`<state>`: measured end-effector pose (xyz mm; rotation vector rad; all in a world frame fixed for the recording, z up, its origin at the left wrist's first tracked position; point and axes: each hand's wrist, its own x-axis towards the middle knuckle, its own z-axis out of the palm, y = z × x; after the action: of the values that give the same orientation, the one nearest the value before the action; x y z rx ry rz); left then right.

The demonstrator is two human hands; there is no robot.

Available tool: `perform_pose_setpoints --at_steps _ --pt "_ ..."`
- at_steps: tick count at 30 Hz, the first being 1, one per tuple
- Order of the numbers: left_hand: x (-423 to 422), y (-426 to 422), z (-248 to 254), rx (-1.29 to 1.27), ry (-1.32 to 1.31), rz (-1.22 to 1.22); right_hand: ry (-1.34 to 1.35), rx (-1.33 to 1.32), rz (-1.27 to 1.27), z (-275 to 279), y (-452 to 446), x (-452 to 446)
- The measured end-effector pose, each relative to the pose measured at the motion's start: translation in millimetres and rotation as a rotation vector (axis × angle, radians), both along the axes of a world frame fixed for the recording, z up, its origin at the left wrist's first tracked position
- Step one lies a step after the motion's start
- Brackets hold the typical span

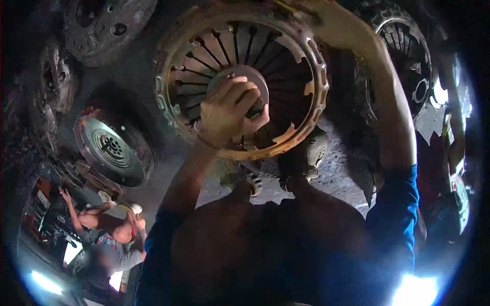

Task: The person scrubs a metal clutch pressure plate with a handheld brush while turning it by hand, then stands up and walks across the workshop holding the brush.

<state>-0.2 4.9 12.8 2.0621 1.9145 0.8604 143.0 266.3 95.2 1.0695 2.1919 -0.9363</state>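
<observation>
A clutch pressure plate (pixel 315 109) with a rusty ring and radiating spring fingers stands before my knees. My left hand (pixel 229 109) is closed at its middle, over a round disc (pixel 252 75). A dark piece shows between the curled fingers, but I cannot make out what it is. At the top edge, my right hand (pixel 311 15) is by the far rim of the plate, partly cut off by the frame. A thin yellow stick-like thing (pixel 284 5) juts from it along the rim.
A flywheel-like disc (pixel 109 145) leans at the left. Another large metal disc (pixel 109 30) lies at the upper left, and a second pressure plate (pixel 403 51) at the upper right. Another person (pixel 115 234) sits at the lower left. My sandalled foot (pixel 306 176) is just below the plate.
</observation>
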Motion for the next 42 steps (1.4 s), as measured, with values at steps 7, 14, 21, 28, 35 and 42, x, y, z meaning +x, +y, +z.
perform_pose_setpoints --at_steps 7,14,21,28,35,42 --pt "-4.3 -7.0 -8.4 0.037 -0.034 -0.030 0.356 0.137 -0.514 -38.9 -64.6 105.2" --pt "-4.8 -4.0 -7.0 0.022 0.052 -0.063 0.603 0.284 -0.654 -21.8 -107.3 157.5" --pt "-0.9 -1.4 -5.1 0.009 0.015 -0.148 0.258 0.117 -0.802 20.3 -147.7 199.2" --pt "0.6 -4.0 0.3 -0.014 0.005 -0.133 0.388 0.117 -0.754 -18.3 -188.9 233.5" --pt "4.4 -2.1 6.3 -0.033 0.009 -0.093 0.498 0.446 -0.577 -18.8 -165.8 221.6" --pt "3.2 -6.7 -3.1 -0.030 0.019 -0.050 0.484 0.207 -0.579 -27.4 -164.3 233.7"
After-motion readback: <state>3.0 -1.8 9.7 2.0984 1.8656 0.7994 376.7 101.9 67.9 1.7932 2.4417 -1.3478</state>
